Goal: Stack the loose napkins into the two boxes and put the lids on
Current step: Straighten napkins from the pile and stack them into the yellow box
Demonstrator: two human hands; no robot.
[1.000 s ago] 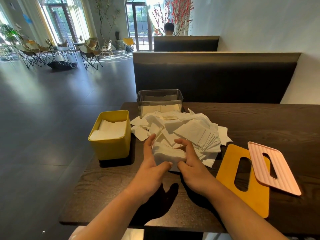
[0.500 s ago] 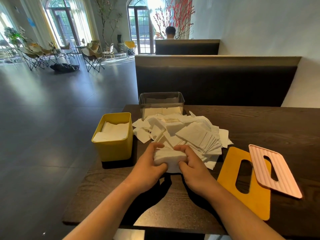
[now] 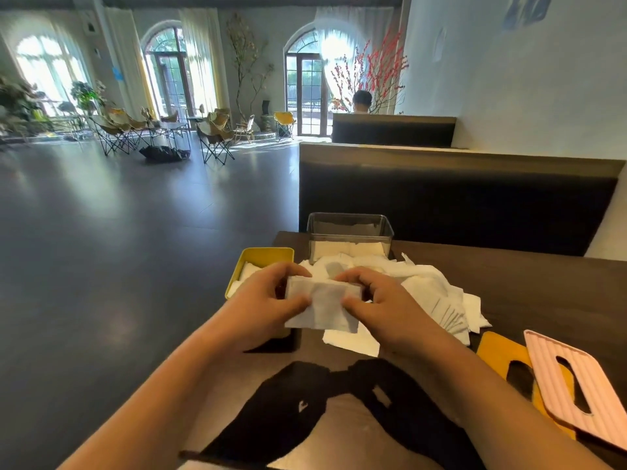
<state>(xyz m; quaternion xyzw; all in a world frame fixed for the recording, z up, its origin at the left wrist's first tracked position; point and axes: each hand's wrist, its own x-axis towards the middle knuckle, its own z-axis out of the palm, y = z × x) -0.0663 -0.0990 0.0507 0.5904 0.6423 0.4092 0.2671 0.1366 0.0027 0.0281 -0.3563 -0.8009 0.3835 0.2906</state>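
White napkin stack lies pinched between left hand and right hand.

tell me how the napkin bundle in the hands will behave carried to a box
Probably floppy: the napkin bundle sags along its lower edge between the left hand and right hand. Likely light, since a pinch at each end holds it. Being separate stacked sheets, some may slide out.
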